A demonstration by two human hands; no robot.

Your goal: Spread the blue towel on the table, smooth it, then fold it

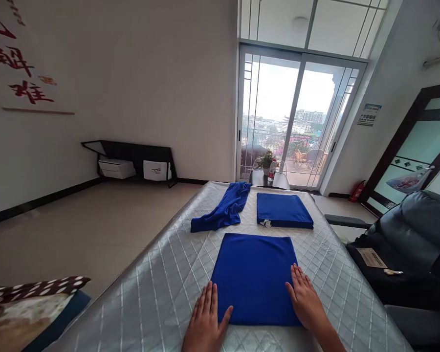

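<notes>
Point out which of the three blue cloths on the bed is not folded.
The crumpled blue cloth at the far left. The folded cloth beside it and the near folded cloth under the left hand and right hand are neat, flat rectangles.

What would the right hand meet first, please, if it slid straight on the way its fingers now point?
The right hand rests on the near folded blue cloth, fingers pointing away. Straight on, past that cloth's far edge, it would probably first reach the folded blue stack, though depth is uncertain.

Folded cloth (254, 274) on table (161, 293), stack (283, 210) behind, crumpled cloth (223, 208) left of stack
</notes>
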